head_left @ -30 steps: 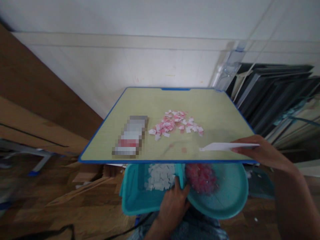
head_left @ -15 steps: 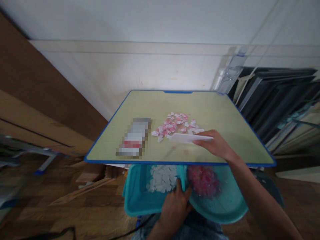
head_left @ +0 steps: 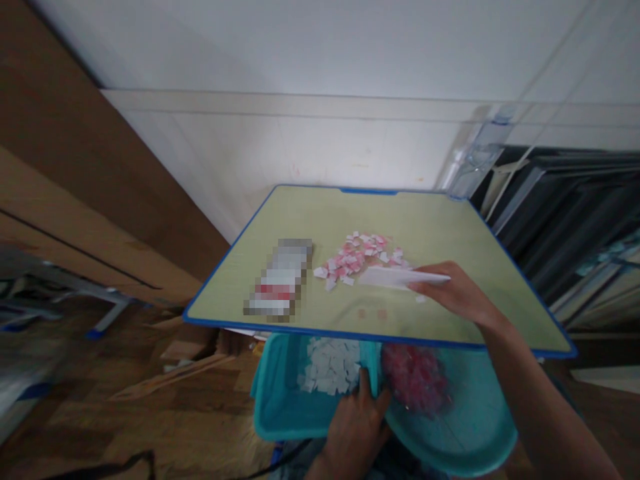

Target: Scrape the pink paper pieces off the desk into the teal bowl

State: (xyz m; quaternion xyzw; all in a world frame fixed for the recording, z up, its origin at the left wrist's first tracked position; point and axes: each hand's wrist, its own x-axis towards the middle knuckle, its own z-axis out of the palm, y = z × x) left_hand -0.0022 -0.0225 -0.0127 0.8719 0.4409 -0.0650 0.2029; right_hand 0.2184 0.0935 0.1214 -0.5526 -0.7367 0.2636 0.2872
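In the head view, my right hand (head_left: 445,287) pinches a flat white card (head_left: 385,277) by its right end, low over the folding table. The card's left part lies beside a loose pile of small pink and white squares (head_left: 350,257). Below the table's front edge, my left hand (head_left: 357,417) grips the adjoining rims of a teal rectangular basket (head_left: 280,430) and a round teal basin (head_left: 480,460). One finger reaches inside the basket, near small white pieces (head_left: 333,367). Pink, glossy-looking pieces (head_left: 415,380) are heaped in the basin.
The table (head_left: 425,220) is pale yellow-green with a blue edge. A blurred-out rectangular object (head_left: 280,277) lies on its left. A clear plastic bottle (head_left: 477,157) stands behind the right back corner, beside dark stacked panels (head_left: 575,207). Brown boards (head_left: 90,187) lean at left.
The camera view has shifted, moving the scene rightward and slightly down. My right hand has drawn the card slightly right, and a white piece shows below it. My left hand keeps its place at the rims.
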